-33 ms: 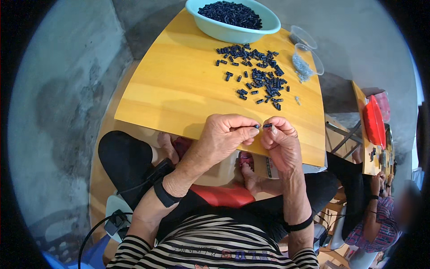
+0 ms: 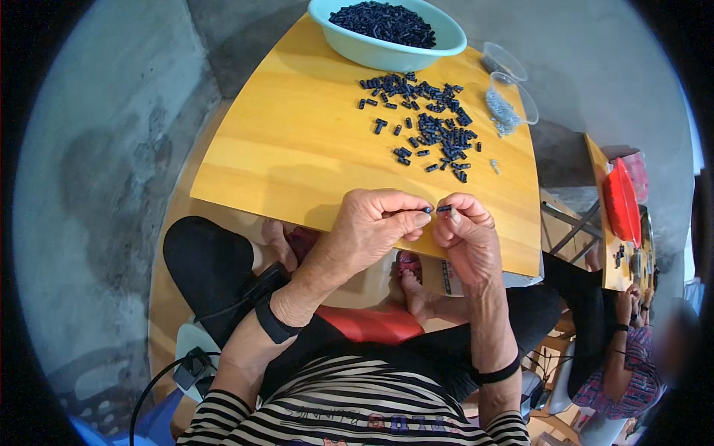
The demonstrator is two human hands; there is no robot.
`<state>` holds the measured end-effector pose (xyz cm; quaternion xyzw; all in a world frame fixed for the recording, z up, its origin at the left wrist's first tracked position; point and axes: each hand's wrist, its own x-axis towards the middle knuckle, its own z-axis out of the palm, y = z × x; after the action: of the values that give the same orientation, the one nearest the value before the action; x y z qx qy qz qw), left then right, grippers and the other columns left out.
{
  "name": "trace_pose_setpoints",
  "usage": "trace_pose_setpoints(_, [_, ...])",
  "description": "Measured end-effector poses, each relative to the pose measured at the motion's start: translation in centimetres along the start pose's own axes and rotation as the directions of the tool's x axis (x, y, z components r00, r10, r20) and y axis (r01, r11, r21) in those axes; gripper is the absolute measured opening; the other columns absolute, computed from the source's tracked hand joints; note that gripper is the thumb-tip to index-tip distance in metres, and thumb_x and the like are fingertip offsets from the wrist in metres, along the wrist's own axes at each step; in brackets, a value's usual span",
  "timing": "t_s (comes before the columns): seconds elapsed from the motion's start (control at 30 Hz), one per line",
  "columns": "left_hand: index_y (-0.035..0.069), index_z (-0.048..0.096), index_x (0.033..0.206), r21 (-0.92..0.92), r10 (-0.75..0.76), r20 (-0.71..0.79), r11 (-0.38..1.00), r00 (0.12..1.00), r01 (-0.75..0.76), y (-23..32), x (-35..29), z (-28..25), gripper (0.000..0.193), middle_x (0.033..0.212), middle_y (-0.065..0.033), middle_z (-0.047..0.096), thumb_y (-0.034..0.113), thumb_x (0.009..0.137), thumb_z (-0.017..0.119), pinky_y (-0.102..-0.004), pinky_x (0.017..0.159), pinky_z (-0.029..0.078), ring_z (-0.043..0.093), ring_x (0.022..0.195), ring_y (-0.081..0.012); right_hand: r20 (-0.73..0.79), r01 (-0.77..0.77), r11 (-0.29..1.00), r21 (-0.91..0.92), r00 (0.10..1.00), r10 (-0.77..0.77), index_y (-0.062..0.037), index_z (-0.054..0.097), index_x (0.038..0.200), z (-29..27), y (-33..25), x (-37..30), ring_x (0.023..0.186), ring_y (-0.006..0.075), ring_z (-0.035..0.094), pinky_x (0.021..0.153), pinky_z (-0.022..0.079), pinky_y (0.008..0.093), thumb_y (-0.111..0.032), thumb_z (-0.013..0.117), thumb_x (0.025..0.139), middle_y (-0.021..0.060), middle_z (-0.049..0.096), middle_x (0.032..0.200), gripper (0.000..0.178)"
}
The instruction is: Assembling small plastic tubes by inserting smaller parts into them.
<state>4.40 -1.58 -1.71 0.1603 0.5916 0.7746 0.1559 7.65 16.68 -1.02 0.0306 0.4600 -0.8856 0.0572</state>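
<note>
My left hand point(image 2: 381, 221) is closed, pinching a small dark piece point(image 2: 427, 210) between thumb and forefinger. Opposite it, my right hand point(image 2: 471, 236) pinches another short, dark cylindrical piece point(image 2: 444, 209). The two pieces face each other across a small gap, above the near edge of the yellow wooden table point(image 2: 275, 160). Fingers cover most of both pieces. Beyond my hands lies a loose heap of similar small dark plastic pieces point(image 2: 446, 134), some single and some apparently joined or touching.
A light-blue basin point(image 2: 364, 53) full of dark pieces stands at the far edge. To its right are a clear tub point(image 2: 506, 63) and a tipped clear cup point(image 2: 529, 104) spilling small pale bits. Further right, another person point(image 2: 621, 364) sits at a table with a red basin point(image 2: 621, 202).
</note>
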Motion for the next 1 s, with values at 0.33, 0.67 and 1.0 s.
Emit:
trace_pose_setpoints(0.33, [-0.004, 0.068, 0.097, 0.097, 0.032, -0.001, 0.995, 0.999, -0.032, -0.03, 0.01, 0.26, 0.015, 0.082, -0.0068, 0.068, 0.004, 0.084, 0.067, -0.0224, 0.063, 0.054, 0.064, 0.069, -0.0106, -0.023, -0.018, 0.996, -0.088, 1.000, 0.016, -0.0013, 0.062, 0.099, 0.18, -0.11, -0.03, 0.059, 0.0088, 0.045, 0.055, 0.036, 0.0230, -0.008, 0.068, 0.084, 0.0030, 0.060, 0.079, 0.017])
trace_pose_setpoints(0.67, [-0.004, 0.068, 0.095, 0.104, 0.085, 0.002, 0.991, 0.996, -0.084, -0.15, -0.07, 0.14, 0.014, 0.080, -0.0067, 0.067, 0.004, 0.084, 0.067, -0.0223, 0.062, 0.053, 0.064, 0.068, -0.0109, -0.036, -0.006, 0.987, -0.164, 0.999, 0.000, -0.0005, 0.062, 0.098, 0.31, 0.11, -0.01, 0.060, 0.0110, 0.048, 0.056, 0.039, 0.0250, -0.007, 0.066, 0.085, 0.0023, 0.057, 0.071, 0.015])
trace_pose_setpoints(1.0, [-0.003, 0.069, 0.094, 0.230, 0.127, 0.008, 0.965, 0.992, -0.126, -0.05, -0.08, 0.06, 0.012, 0.077, -0.0061, 0.066, 0.004, 0.083, 0.068, -0.0224, 0.060, 0.050, 0.062, 0.067, -0.0102, -0.056, -0.010, 0.975, -0.224, 0.998, -0.003, -0.0001, 0.063, 0.097, 0.63, 0.15, 0.02, 0.059, 0.0104, 0.048, 0.055, 0.039, 0.0240, -0.006, 0.066, 0.085, 0.0025, 0.056, 0.071, 0.013])
